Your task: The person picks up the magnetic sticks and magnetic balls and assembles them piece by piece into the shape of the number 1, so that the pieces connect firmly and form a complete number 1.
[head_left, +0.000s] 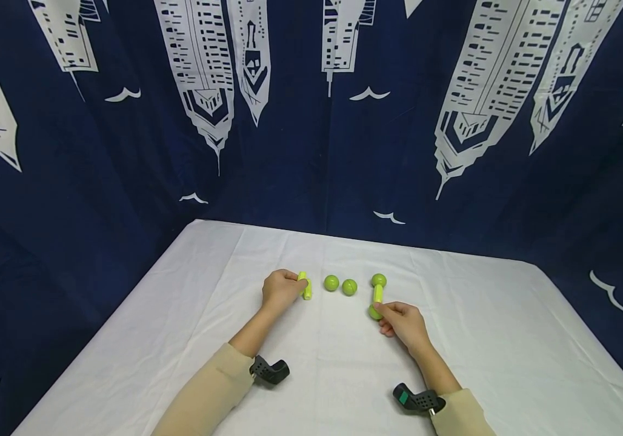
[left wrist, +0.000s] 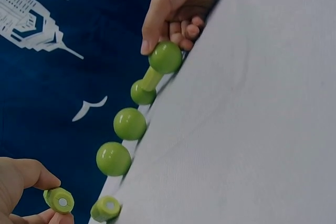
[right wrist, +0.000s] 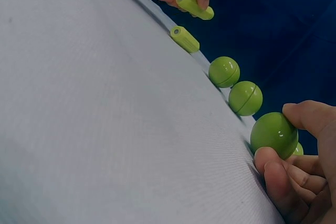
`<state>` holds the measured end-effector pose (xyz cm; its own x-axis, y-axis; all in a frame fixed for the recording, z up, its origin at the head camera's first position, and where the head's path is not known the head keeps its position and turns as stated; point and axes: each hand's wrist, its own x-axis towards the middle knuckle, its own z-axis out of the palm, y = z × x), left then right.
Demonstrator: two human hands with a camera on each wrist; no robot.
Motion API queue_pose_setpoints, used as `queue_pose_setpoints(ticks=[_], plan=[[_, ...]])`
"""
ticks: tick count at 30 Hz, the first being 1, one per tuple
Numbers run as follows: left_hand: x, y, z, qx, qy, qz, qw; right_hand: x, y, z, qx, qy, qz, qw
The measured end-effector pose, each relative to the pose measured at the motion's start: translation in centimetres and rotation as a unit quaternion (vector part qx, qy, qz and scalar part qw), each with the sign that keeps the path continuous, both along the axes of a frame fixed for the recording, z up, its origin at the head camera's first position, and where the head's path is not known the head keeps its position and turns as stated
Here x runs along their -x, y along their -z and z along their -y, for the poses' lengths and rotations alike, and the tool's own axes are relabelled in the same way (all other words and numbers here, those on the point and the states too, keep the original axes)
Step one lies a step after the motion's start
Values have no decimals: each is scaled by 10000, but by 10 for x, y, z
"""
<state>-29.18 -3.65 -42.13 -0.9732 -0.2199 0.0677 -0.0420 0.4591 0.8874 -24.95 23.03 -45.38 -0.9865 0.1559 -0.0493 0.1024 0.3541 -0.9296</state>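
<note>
My left hand (head_left: 279,292) pinches a yellow-green rod (right wrist: 194,6) between thumb and finger, raised over the table. A second such rod (right wrist: 185,39) lies on the cloth just beside it; a pale round disc shows in its end. My right hand (right wrist: 310,166) holds a green ball (right wrist: 274,136) between thumb and fingers. That ball sits at the near end of a yellow-green rod (head_left: 378,294), with another green ball (head_left: 379,280) at the far end, together like a dumbbell. Two loose green balls, one on the left (head_left: 331,283) and one on the right (head_left: 349,287), rest between my hands.
A white cloth covers the table (head_left: 322,375). Behind it hangs a dark blue curtain (head_left: 311,169) printed with white buildings and birds. A black camera mount sits on my left wrist (head_left: 270,370) and another on my right wrist (head_left: 417,399).
</note>
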Motion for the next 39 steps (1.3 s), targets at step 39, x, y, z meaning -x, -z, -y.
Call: queue_pose_setpoints(ticks=[39], plan=[[-40, 13, -63, -1045, 2205, 567, 9681, -2, -2, 0, -15, -17, -37, 10000]])
